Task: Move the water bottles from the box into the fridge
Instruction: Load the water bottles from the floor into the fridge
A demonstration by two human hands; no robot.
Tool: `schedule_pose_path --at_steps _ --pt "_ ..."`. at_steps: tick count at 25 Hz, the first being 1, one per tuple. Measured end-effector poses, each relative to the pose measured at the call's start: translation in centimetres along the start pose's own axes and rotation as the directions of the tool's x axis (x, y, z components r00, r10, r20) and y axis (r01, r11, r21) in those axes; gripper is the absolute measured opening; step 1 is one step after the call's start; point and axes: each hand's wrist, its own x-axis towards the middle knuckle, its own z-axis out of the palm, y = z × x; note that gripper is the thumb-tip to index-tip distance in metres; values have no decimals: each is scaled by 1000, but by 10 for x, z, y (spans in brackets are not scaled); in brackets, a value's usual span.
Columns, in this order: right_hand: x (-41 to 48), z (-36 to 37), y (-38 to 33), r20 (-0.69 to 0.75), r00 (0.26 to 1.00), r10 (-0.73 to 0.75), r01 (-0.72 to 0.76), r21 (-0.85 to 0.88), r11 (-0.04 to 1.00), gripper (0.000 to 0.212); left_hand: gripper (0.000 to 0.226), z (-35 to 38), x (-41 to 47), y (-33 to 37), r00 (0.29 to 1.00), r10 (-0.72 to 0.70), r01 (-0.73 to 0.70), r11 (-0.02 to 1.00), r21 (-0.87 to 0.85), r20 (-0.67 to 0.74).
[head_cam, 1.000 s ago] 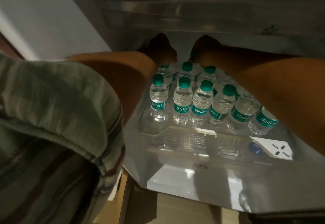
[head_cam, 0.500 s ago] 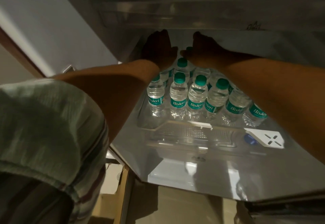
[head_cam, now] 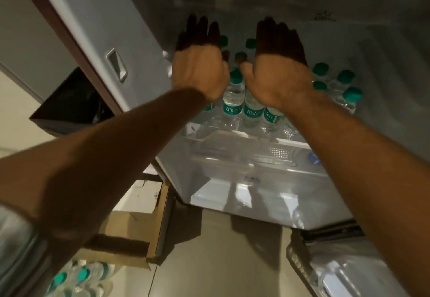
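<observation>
Both hands have been drawn back from the rear rows: the left hand (head_cam: 200, 68) and right hand (head_cam: 279, 73) are held flat above the water bottles (head_cam: 233, 101), fingers straight, nothing gripped. These bottles are stood upright in rows on the fridge shelf (head_cam: 251, 192). More are seen at the cardboard box (head_cam: 130, 229), lower left.

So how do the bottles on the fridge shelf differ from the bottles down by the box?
Shelf bottles stand upright in rows, labels readable; floor bottles are blurred, only tops showing. Shelf bottles sit inside the fridge, floor bottles beside the box. Both have green caps.
</observation>
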Motion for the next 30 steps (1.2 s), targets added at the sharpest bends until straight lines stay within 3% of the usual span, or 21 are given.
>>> schedule_pose_path --at_steps 2,5,8,13,17,23,26,30 --pt "-26 -3 -8 -31 999 -42 41 -5 999 78 42 -13 -30 3 1000 -22 22 1000 9 -20" --pt "-67 1 -22 -22 998 -56 57 93 994 76 53 -11 -76 3 989 85 -85 996 8 -122" --pt "-109 8 -36 -35 993 -116 119 99 988 82 69 -3 -136 -9 998 63 -63 998 -18 13" --pt "-187 34 -71 41 971 -235 227 145 963 83 69 7 -242 -30 987 -91 94 995 -20 133" --pt "-246 71 -123 159 934 -321 270 277 922 77 69 17 -328 -63 936 -206 213 977 7 285" --pt "-311 128 -212 296 837 -459 336 384 860 71 63 37 -447 -147 832 -425 419 903 99 358" --pt "-332 156 -255 366 792 -489 306 455 836 68 62 40 -489 -192 748 -550 545 828 128 371" --pt "-356 195 -319 422 737 -528 275 527 804 62 59 54 -532 -247 685 -662 686 727 37 304"
